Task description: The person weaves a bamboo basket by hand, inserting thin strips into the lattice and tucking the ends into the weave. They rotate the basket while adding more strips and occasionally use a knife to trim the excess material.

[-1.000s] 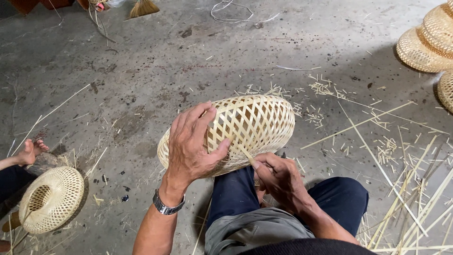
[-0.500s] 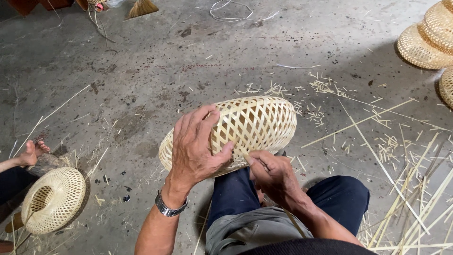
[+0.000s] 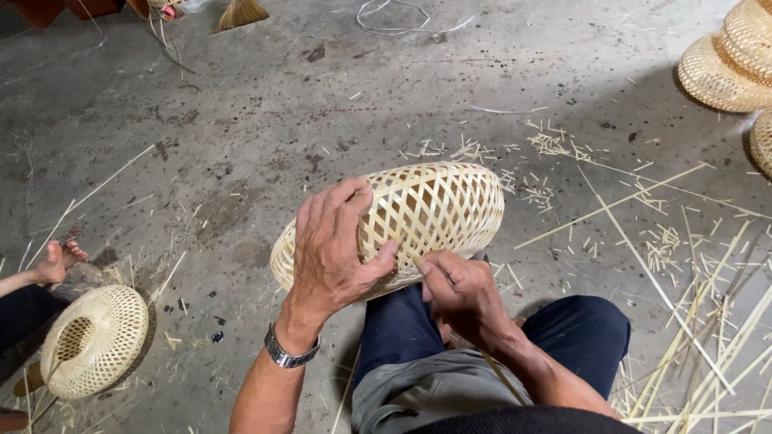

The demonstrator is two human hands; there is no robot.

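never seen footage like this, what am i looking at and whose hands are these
The single view comes from a camera on a person's head, looking down at their own lap. Their left hand, with a wristwatch, presses on a woven bamboo basket resting on their knees. The right hand pinches a thin strip at the basket's lower edge. The concrete floor holds loose bamboo strips. Another basket lies at left beside someone else's foot, and more baskets are stacked top right.
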